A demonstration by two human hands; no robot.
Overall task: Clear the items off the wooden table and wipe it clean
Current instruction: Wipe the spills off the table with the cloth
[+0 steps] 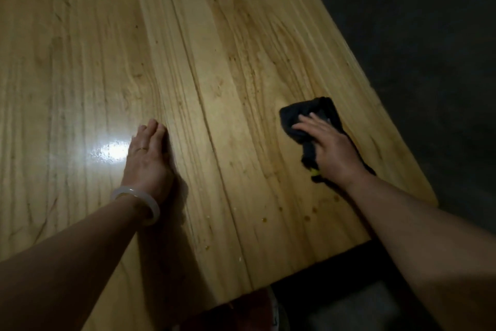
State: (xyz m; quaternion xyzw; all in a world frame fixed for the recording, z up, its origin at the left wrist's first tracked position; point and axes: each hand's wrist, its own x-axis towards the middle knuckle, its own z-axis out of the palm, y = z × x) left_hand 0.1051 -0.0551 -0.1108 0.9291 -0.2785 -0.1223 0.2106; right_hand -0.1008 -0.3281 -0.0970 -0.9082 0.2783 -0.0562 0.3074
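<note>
**A:** How far along does this look to you?

**B:** The clearing part seems finished. Nothing stands on the wooden table (pixel 94 62) anywhere in view; it is bare planks from the near edge to the far one. What is going on now is the wiping.

**A:** With what?

**B:** A dark cloth (pixel 308 116), bunched, with a small yellow-green patch showing at its near end. It lies on the right-hand plank, near the table's right edge. The right hand (pixel 331 146) is pressed flat on top of it, fingers spread and extended, palm down, so it pins the cloth to the wood rather than gripping it in a fist.

**A:** And the other hand?

**B:** The left hand (pixel 149 159) rests open on the middle of the table, fingers straight and together, holding nothing. I read it as a brace. There is a pale bangle (pixel 139 203) on that wrist and a thin ring (pixel 142 148) on one finger.

**A:** So is the wiping nearly done?

**B:** I would not say so. Several small amber droplets (pixel 281 210) sit on the plank near the front edge, between the two forearms, and a few more specks lie along the groove closer to me. Those are untouched. A bright glare patch (pixel 107 152) just left of the left hand may mean that area is damp, or may only be lamp reflection; I cannot tell which.

**A:** What remains, then?

**B:** By my judgement, the near strip with the drops, and perhaps the left planks.
</note>
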